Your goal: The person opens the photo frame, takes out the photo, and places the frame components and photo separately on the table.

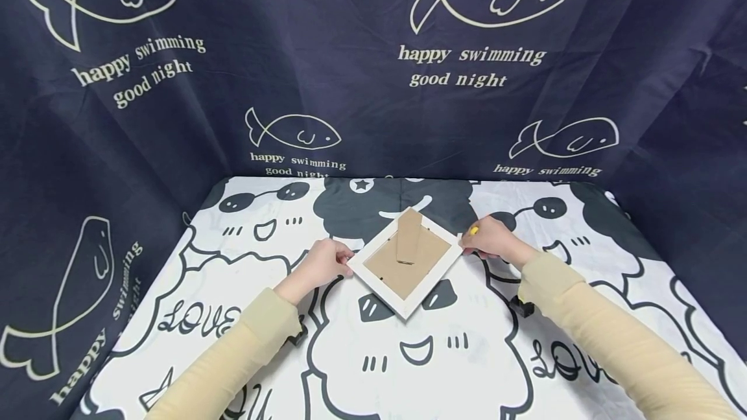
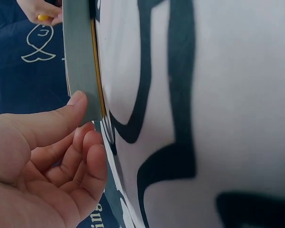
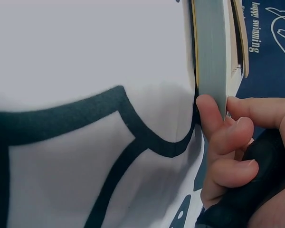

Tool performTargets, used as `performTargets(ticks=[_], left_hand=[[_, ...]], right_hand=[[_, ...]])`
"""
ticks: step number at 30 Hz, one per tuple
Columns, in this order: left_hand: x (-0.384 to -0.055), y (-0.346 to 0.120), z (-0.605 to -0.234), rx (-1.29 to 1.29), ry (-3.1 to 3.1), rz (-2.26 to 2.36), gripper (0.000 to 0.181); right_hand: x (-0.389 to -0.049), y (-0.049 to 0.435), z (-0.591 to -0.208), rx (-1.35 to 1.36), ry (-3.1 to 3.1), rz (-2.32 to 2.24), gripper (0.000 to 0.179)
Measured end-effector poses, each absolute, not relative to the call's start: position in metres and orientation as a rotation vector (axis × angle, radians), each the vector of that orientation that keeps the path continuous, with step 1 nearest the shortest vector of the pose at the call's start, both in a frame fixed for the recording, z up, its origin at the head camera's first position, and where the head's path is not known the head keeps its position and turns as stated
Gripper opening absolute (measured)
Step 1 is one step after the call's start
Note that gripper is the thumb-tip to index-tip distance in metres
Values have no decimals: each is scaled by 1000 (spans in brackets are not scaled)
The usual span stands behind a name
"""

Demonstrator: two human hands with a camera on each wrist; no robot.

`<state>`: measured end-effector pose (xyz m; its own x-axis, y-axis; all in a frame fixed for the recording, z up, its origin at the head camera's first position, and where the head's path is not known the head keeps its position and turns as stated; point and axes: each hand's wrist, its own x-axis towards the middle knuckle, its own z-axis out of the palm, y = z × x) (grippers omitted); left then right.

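Observation:
A white picture frame [image 1: 373,275] lies back up on the patterned cloth, turned with one corner towards me. Its brown backing [image 1: 421,251] carries a brown stand flap [image 1: 408,235], which lies along the upper part. My left hand [image 1: 324,262] pinches the left corner; in the left wrist view the thumb presses the frame's edge [image 2: 80,57] and the other fingers curl below. At the right corner, my right hand [image 1: 491,236] grips the frame between thumb and fingers. A black object [image 3: 268,161] of unclear kind sits in the right palm, and a yellow piece [image 1: 474,230] shows at that hand.
A white and black cartoon cloth [image 1: 467,355] covers the table. Dark blue curtains [image 1: 373,50] with fish drawings hang behind and at both sides. Small black devices [image 1: 522,306] show at the wrists.

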<state>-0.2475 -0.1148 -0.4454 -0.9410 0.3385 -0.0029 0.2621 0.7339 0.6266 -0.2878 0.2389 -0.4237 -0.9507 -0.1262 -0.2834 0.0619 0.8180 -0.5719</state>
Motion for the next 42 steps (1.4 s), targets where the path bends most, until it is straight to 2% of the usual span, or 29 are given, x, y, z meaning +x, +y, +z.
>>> performTargets(ticks=[14, 24, 42], left_hand=[[-262, -118, -447, 509, 2877, 947, 18], [-270, -117, -447, 502, 2898, 938, 22], [-282, -113, -448, 503, 2884, 970, 21]], right_hand=[[-278, 237, -420, -61, 2685, -816, 24], [-271, 238, -422, -60, 2658, -850, 16], [-264, 245, -430, -58, 2563, -963, 16]])
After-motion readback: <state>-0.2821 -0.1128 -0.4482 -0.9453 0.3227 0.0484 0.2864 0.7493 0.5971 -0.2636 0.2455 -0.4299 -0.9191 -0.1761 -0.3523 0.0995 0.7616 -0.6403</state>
